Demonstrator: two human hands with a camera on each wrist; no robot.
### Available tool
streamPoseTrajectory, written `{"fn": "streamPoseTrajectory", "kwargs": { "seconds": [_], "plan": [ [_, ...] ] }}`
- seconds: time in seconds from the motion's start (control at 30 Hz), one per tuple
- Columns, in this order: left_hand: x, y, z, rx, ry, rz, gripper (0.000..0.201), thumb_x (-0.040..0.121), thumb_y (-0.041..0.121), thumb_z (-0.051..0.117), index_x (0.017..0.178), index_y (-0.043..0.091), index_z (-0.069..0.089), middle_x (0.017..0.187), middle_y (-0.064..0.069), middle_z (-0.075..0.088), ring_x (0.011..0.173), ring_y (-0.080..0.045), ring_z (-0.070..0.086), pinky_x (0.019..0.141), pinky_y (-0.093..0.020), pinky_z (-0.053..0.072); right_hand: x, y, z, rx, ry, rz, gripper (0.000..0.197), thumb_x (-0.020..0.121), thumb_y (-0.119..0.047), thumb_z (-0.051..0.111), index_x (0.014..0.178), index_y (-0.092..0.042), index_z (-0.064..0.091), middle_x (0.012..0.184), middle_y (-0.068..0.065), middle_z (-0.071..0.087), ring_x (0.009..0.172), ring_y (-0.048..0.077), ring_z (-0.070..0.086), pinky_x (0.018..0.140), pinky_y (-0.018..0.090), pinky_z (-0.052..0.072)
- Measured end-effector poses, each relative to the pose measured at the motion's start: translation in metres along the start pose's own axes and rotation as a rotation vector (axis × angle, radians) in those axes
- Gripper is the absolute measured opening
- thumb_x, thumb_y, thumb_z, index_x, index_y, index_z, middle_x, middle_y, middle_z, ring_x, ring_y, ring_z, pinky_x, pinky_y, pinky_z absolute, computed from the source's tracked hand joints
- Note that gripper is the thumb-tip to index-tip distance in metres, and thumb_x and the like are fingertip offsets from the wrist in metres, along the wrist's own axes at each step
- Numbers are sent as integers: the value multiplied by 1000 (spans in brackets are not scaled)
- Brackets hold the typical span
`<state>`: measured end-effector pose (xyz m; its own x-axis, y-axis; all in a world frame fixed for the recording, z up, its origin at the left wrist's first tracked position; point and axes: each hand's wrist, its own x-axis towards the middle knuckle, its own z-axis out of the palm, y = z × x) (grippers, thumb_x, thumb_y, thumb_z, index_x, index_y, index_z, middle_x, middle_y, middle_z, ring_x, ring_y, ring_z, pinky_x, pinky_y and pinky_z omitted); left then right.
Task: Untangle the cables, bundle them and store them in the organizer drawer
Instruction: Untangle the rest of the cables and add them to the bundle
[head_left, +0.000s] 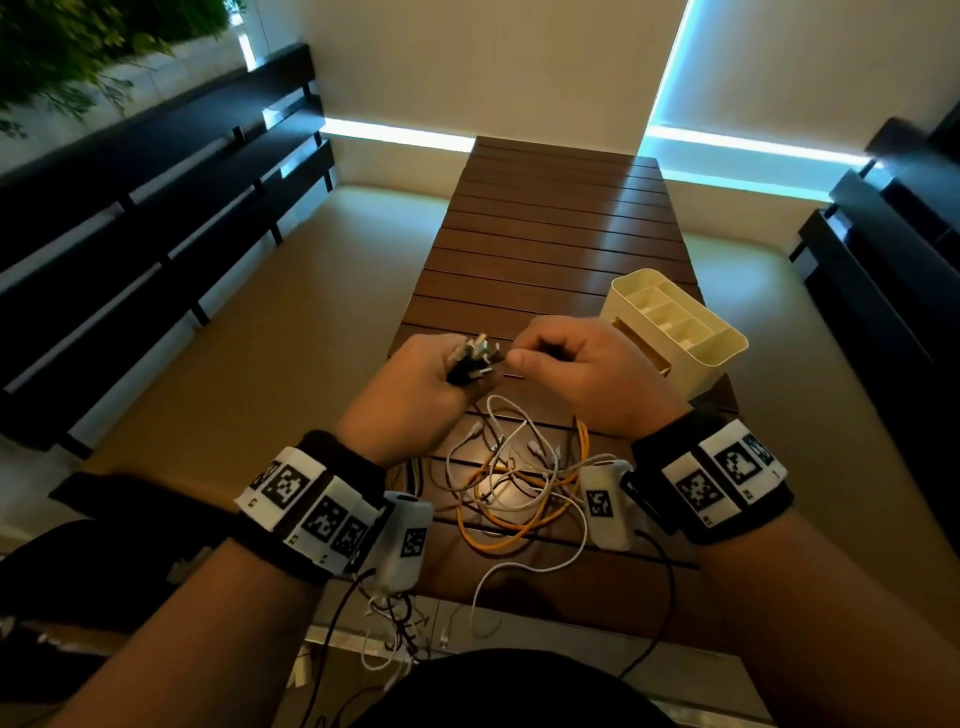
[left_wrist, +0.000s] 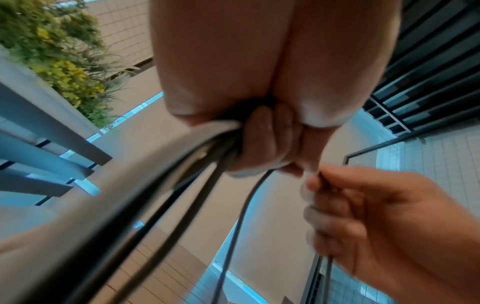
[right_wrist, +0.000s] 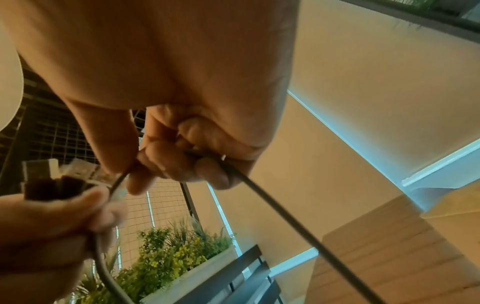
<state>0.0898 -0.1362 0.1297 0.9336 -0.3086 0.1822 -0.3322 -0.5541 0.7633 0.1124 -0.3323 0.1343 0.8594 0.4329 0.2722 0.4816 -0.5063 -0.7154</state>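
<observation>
Underneath, slatted wooden table (head_left: 561, 228), benches (head_left: 156, 218) alongside.

White, orange and dark cables (head_left: 511, 483) are lying tangled near the front edge; the cream organizer (head_left: 675, 332) is standing upright, far right.

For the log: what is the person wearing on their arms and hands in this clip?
Both hands, left hand and right hand, are bare. Each forearm is bare too, with a black wristband carrying white blocks printed with black square markers. A white camera module hangs under each wrist, trailing a thin dark cable.
</observation>
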Motion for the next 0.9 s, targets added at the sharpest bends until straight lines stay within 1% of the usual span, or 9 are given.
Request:
{"fn": "streamPoseTrajectory", "kwargs": {
  "seconds": [0.07, 0.1, 0.13, 0.23, 0.4, 0.5, 0.67, 0.77, 0.9],
  "plan": [
    [-3, -3, -6, -87, 88, -31, 28, 95, 25, 63, 73, 9, 56, 61, 4, 48, 52, -5, 39, 54, -20, 35, -4, 5, -1, 23, -7, 60, 13, 98, -27, 59, 89, -26, 68, 76, 0, 65, 67, 16, 58, 61, 21, 45],
    [-4, -4, -11, -150, 125, -59, 29, 95, 27, 63, 75, 7, 57, 60, 3, 48, 53, -10, 41, 56, -28, 39, -8, 9, 0, 29, -12, 108, 14, 98, -29, 57, 89, -28, 67, 73, -1, 64, 66, 15, 58, 60, 19, 45],
    [-5, -6, -16, -218, 159, -81, 30, 95, 31, 63, 74, 10, 57, 59, 4, 48, 53, -13, 42, 56, -35, 39, -12, 14, 1, 29, -19, 155, 15, 99, -31, 56, 88, -31, 66, 71, -5, 62, 65, 11, 57, 61, 18, 45],
    [-9, -12, -34, -359, 225, -118, 31, 89, 41, 64, 69, 20, 53, 55, 8, 43, 48, -13, 37, 54, -34, 35, -23, 27, 8, 37, 5, 247, 15, 100, -31, 52, 90, -37, 62, 73, -9, 58, 65, 2, 55, 63, 20, 45],
    [-15, -21, -45, -330, 219, -186, 31, 95, 25, 64, 68, 19, 50, 56, 1, 39, 44, -12, 34, 51, -31, 33, -17, 17, 3, -139, 344, 60, 9, 99, -21, 58, 97, -27, 65, 79, -18, 58, 73, -4, 55, 65, 4, 39],
    [-23, -20, -43, -352, 220, -224, 30, 95, 22, 64, 70, 16, 49, 55, -2, 36, 42, -13, 31, 48, -29, 32, -15, 4, -2, -145, 371, -1, 10, 98, -21, 59, 97, -20, 68, 80, -17, 60, 74, 1, 57, 64, 6, 40],
    [-39, -21, -43, -380, 214, -264, 31, 96, 21, 62, 70, 16, 47, 55, -2, 33, 41, -14, 30, 47, -27, 30, -24, -17, 9, 11, 202, 126, 13, 99, -26, 58, 88, -25, 65, 65, -7, 59, 59, 4, 53, 57, 15, 42],
    [-49, -23, -44, -404, 199, -284, 30, 96, 19, 63, 72, 16, 46, 54, 0, 32, 41, -14, 29, 47, -27, 29, -35, -35, 25, 177, -57, 259, 16, 99, -25, 56, 90, -18, 67, 65, 2, 66, 53, 14, 59, 55, 27, 48],
    [-60, -26, -47, -435, 135, -334, 24, 96, 14, 62, 75, 13, 51, 52, 2, 33, 40, -13, 28, 45, -26, 28, -50, -55, 53, 181, -535, 221, 20, 100, -28, 55, 96, -15, 69, 85, -1, 76, 77, 13, 72, 80, 28, 57]
  ]
}}
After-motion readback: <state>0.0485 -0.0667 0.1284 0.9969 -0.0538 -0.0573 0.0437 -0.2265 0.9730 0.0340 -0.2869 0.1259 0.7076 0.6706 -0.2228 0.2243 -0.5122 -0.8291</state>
